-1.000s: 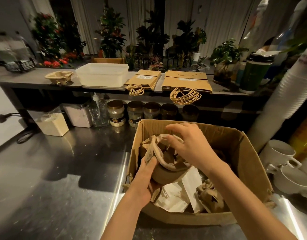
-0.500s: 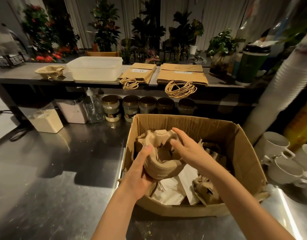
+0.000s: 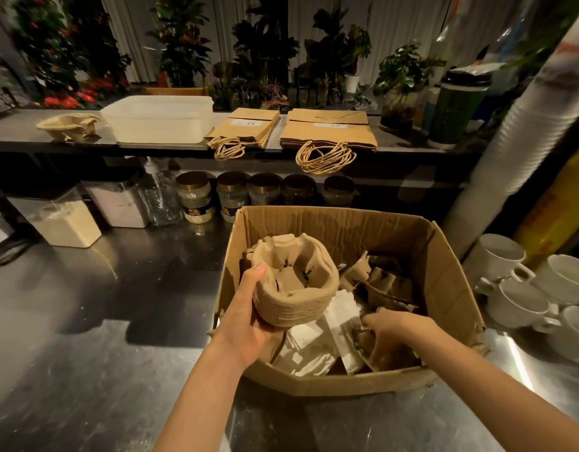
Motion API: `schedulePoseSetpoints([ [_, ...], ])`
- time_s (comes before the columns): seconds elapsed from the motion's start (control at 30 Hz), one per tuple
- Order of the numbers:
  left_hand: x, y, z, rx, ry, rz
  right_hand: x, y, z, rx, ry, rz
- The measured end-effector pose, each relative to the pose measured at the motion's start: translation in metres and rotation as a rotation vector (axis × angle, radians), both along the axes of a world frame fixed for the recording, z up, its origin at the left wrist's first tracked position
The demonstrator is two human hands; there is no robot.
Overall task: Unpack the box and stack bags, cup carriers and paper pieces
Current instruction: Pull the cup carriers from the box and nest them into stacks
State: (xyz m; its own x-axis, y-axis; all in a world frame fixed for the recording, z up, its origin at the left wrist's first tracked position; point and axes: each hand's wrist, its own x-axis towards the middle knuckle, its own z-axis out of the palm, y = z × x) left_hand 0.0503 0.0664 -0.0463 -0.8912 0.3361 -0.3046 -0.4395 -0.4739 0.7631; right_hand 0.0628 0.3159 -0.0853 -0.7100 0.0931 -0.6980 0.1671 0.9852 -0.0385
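An open cardboard box stands on the steel counter. My left hand grips a stack of brown pulp cup carriers from below, over the box's left side. My right hand reaches down into the box and its fingers curl round another brown cup carrier at the front right. White paper pieces and more carriers lie inside. On the upper shelf lie two piles of flat kraft bags and a cup carrier stack.
A white plastic tub sits on the shelf between carriers and bags. Jars and canisters line the counter's back. White mugs crowd the right, beside a tall stack of paper cups. Bare steel counter spreads left.
My right hand let go of the carrier stack and dropped into the box's front right. My left hand now holds the stack alone, a little higher.
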Motion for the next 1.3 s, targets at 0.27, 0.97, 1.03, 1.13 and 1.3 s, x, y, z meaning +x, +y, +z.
schedulePoseSetpoints([
  [0.27,0.003,0.000,0.004,-0.005,-0.001,-0.011,-0.003,-0.004,-0.013,0.191,-0.067,0.137],
  [0.97,0.006,0.000,0.009,0.004,-0.026,0.008,0.003,0.020,0.068,-1.435,0.373,-0.693],
  [1.03,0.007,0.000,0.010,-0.003,-0.024,0.020,0.004,0.008,0.077,-1.550,0.419,-0.673],
  [1.13,0.008,0.002,0.012,0.012,-0.034,0.044,0.002,-0.007,0.088,-1.679,0.484,-0.708],
  [1.3,0.008,0.002,0.013,-0.017,-0.013,0.052,-0.009,-0.032,0.100,-1.607,0.564,-0.821],
])
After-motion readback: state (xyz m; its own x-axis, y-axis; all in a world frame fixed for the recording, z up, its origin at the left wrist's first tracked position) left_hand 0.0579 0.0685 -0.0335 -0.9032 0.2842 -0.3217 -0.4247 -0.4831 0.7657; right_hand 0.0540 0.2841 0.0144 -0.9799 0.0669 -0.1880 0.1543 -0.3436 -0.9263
